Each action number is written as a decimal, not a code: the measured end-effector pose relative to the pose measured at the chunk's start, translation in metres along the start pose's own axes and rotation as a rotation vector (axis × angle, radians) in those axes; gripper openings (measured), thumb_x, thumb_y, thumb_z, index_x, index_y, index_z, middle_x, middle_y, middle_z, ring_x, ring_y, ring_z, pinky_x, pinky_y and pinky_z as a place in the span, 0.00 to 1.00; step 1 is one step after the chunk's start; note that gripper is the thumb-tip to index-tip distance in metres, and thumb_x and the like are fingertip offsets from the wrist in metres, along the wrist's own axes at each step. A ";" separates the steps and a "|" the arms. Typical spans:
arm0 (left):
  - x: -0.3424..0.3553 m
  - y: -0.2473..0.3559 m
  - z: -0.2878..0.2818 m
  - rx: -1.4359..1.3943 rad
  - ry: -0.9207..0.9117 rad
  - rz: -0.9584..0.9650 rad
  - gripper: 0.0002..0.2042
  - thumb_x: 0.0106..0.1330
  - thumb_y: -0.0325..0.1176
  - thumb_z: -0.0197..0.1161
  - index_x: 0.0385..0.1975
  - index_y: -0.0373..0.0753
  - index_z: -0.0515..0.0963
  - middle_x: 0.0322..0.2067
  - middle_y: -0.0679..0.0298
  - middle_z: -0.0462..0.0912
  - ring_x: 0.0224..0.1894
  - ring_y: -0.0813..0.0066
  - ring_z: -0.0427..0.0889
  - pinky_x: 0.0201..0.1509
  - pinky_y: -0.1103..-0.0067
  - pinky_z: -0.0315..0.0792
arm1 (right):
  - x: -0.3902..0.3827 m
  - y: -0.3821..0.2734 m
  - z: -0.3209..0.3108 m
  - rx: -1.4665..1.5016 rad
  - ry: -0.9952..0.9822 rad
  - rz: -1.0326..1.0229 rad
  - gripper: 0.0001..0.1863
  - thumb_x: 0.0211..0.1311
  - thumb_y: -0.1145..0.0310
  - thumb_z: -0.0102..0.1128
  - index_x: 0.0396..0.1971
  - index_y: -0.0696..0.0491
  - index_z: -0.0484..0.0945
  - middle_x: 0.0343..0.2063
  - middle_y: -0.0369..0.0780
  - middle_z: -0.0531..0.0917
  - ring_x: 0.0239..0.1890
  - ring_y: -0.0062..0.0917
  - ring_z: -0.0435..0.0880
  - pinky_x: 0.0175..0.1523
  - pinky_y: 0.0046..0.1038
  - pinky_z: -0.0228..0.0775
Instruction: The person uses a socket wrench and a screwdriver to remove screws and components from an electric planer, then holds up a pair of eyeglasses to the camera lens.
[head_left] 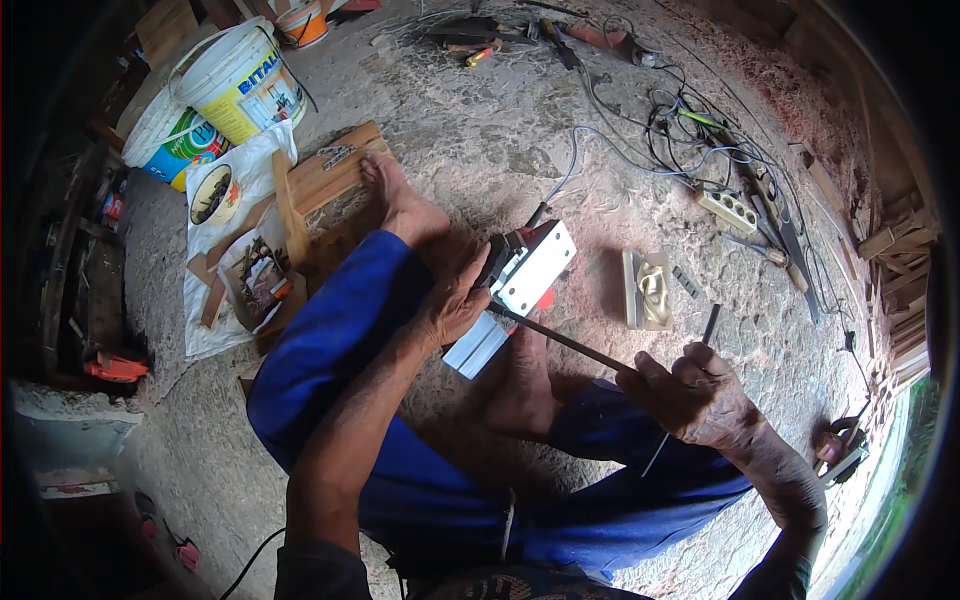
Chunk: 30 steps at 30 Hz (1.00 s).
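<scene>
Seated on the floor, I hold what looks like an electric hand planer point(537, 268) turned sole up between my bare feet. Its white plate faces up, and a silver ribbed plate point(476, 346) shows at its lower end. My left hand point(460, 300) is closed round the planer's side. In a fist, my right hand point(695, 395) grips a long dark metal rod point(570, 343), whose far tip meets the planer beside my left fingers. A thinner bar point(711, 325) crosses the same fist and sticks out above and below it. The fist hides whether the two are joined.
Right of the planer lies a pale open case point(646, 290). Beyond are a power strip point(727, 212), tangled cables point(665, 125) and a long tool with a wooden handle point(797, 277). At left are wooden boards point(335, 168), a bowl point(212, 193) on white cloth and paint buckets point(240, 85).
</scene>
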<state>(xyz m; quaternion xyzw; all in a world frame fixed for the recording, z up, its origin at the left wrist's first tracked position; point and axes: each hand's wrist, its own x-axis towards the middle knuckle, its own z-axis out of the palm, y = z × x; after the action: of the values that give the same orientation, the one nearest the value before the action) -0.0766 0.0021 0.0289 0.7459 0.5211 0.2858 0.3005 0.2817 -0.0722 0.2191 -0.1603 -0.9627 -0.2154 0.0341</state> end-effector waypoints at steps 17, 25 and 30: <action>-0.007 0.006 0.009 -0.104 0.205 -0.066 0.34 0.68 0.42 0.62 0.69 0.32 0.59 0.65 0.40 0.66 0.69 0.45 0.65 0.71 0.63 0.60 | 0.017 0.016 0.008 0.347 0.001 0.176 0.17 0.51 0.68 0.65 0.43 0.45 0.84 0.11 0.26 0.63 0.12 0.18 0.66 0.25 0.28 0.55; -0.011 0.004 0.015 -0.114 0.227 -0.090 0.33 0.68 0.41 0.62 0.68 0.31 0.61 0.63 0.38 0.68 0.67 0.43 0.66 0.71 0.64 0.60 | 0.019 -0.008 0.011 0.637 0.027 0.582 0.13 0.54 0.68 0.66 0.41 0.44 0.84 0.09 0.30 0.70 0.11 0.24 0.73 0.22 0.30 0.59; -0.013 -0.001 0.012 -0.087 0.240 -0.084 0.32 0.68 0.42 0.62 0.67 0.31 0.64 0.62 0.39 0.69 0.66 0.43 0.67 0.70 0.62 0.61 | 0.023 -0.026 0.003 0.718 0.071 0.669 0.11 0.55 0.69 0.66 0.40 0.46 0.84 0.14 0.32 0.77 0.15 0.27 0.77 0.26 0.31 0.64</action>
<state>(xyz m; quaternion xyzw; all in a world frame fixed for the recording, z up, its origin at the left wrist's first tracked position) -0.0718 -0.0122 0.0186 0.6704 0.5711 0.3824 0.2797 0.2520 -0.0867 0.2093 -0.4314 -0.8701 0.1475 0.1875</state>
